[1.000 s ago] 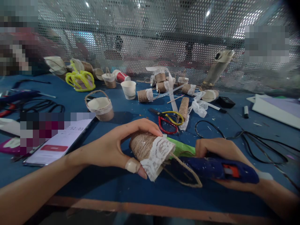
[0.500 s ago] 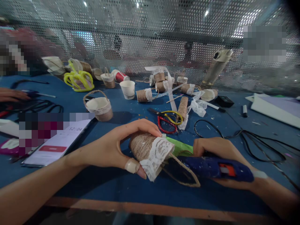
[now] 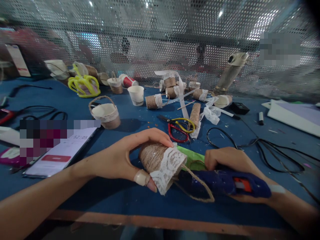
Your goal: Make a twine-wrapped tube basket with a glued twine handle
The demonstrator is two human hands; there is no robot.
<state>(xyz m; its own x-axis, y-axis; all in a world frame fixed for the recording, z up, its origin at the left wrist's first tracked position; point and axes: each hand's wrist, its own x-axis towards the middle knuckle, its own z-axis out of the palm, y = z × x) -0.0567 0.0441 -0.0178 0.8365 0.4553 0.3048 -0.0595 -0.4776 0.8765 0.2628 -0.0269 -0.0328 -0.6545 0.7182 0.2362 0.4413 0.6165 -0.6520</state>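
Note:
My left hand (image 3: 135,155) is closed around a small twine-wrapped cup basket (image 3: 155,158), thumb below and fingers above. The basket lies tilted with its mouth toward the right, a white lace band (image 3: 168,168) round its rim and a twine handle (image 3: 203,186) hanging out. In my right hand (image 3: 230,158) is a dark blue glue gun (image 3: 222,181); its front end is hidden at the basket's mouth. A light green piece (image 3: 191,154) shows behind the basket and gun. Beyond the basket lie scissors (image 3: 178,128) with red and yellow handles.
Twine baskets (image 3: 106,116), a white paper cup (image 3: 135,95) and lace scraps (image 3: 212,111) spread across the blue table (image 3: 140,206). A phone (image 3: 62,151) lies left, a black cord (image 3: 270,146) right. A metal flask (image 3: 230,73) stands by the perforated screen (image 3: 155,40).
The basket and my hands have shifted only very slightly. Another person's hand at the far left has left the view, along with the blue tool under it.

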